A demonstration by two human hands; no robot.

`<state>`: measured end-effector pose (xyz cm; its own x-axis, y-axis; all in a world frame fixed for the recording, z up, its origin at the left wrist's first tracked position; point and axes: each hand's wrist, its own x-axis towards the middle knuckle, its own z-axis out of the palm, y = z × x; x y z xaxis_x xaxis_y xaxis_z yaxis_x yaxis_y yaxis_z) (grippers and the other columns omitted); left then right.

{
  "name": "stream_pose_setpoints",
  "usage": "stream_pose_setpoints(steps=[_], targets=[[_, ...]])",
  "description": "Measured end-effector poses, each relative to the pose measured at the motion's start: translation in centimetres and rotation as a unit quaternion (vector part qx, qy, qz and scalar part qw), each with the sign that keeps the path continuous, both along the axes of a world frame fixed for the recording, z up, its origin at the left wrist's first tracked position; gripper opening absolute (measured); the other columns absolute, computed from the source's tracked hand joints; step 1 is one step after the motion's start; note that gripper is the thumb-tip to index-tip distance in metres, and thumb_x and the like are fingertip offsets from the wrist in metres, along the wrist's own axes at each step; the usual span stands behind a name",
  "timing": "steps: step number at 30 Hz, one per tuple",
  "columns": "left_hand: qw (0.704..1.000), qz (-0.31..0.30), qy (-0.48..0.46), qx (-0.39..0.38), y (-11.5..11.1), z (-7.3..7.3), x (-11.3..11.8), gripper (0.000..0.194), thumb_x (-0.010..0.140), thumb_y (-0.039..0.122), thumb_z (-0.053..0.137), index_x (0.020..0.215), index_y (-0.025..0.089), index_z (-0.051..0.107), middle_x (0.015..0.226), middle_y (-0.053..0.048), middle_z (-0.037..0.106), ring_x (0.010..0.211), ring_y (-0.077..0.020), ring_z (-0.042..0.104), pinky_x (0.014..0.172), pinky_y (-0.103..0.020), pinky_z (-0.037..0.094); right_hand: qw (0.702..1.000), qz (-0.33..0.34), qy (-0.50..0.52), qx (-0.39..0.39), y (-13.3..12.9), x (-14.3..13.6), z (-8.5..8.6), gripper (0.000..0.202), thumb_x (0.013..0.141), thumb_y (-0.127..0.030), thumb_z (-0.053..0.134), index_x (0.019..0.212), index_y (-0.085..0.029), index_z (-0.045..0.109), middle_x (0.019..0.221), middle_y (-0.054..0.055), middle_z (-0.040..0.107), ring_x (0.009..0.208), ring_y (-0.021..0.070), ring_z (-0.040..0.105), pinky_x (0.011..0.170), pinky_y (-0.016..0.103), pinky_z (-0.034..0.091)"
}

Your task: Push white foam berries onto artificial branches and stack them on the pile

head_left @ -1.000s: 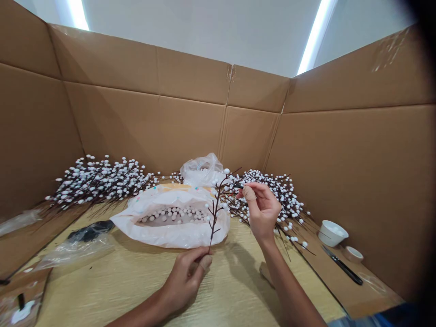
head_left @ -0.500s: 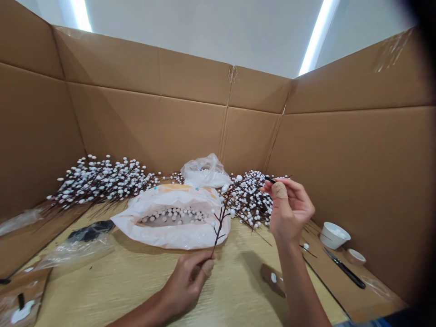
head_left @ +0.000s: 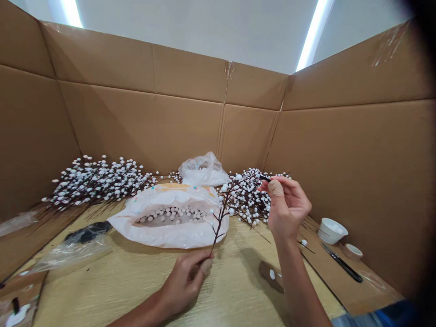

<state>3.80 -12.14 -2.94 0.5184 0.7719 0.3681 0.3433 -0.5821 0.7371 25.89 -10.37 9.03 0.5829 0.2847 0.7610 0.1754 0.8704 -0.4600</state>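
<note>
Low in the middle, my left hand (head_left: 187,278) pinches the lower end of a dark branch (head_left: 219,222), which stands tilted up to the right and carries a few white balls. My right hand (head_left: 288,202), raised at the right, has a tan covering on its thumb and closes its fingertips on a small black piece (head_left: 265,178). That piece is near the upper part of the branch; whether they touch cannot be made out. Behind the branch lies an open white bag (head_left: 170,236) with white balls on stems inside.
White-berried branches are heaped at the back left (head_left: 98,181) and back right (head_left: 250,193). A clear bag (head_left: 204,169) sits between them. At right are a white cup (head_left: 332,230), a tape roll (head_left: 353,251) and a black-handled tool (head_left: 344,265). Cardboard walls (head_left: 136,122) surround the table.
The whole view has shifted slightly. Both hands keep nearly the same pose, with the branch and the black piece still held.
</note>
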Motion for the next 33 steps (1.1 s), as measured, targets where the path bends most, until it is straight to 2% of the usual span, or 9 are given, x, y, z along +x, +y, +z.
stream_pose_setpoints(steps=[11, 22, 33], targets=[[1.0, -0.004, -0.002, 0.016, 0.21, -0.04, 0.05, 0.021, 0.093, 0.027, 0.047, 0.094, 0.019, 0.067, 0.085, -0.004, 0.071, 0.078, -0.0163, 0.065, 0.071, -0.022, 0.048, 1.0, 0.009, 0.019, 0.01, 0.03, -0.05, 0.07, 0.006, 0.079, -0.02, 0.069, 0.085, -0.019, 0.068, 0.071, -0.001, 0.065, 0.065, 0.0132, 0.068, 0.062, 0.028, 0.055], [1.0, -0.001, 0.003, 0.023, 0.16, -0.16, -0.03, 0.021, 0.093, 0.027, 0.048, 0.094, 0.018, 0.067, 0.087, -0.004, 0.071, 0.079, -0.0163, 0.065, 0.072, -0.023, 0.048, 0.999, -0.038, 0.0, -0.004, 0.29, 0.8, -0.09, 0.009, 0.08, -0.023, 0.069, 0.088, -0.017, 0.067, 0.075, 0.001, 0.069, 0.063, 0.0129, 0.067, 0.062, 0.028, 0.055], [0.999, -0.007, -0.006, 0.033, 0.23, -0.01, 0.04, 0.02, 0.092, 0.025, 0.048, 0.096, 0.019, 0.067, 0.087, -0.003, 0.072, 0.08, -0.0155, 0.066, 0.073, -0.021, 0.049, 0.999, -0.031, -0.028, -0.004, -0.08, 0.76, 0.1, 0.008, 0.081, -0.017, 0.067, 0.088, -0.019, 0.069, 0.076, 0.0, 0.067, 0.067, 0.0118, 0.066, 0.065, 0.026, 0.054]])
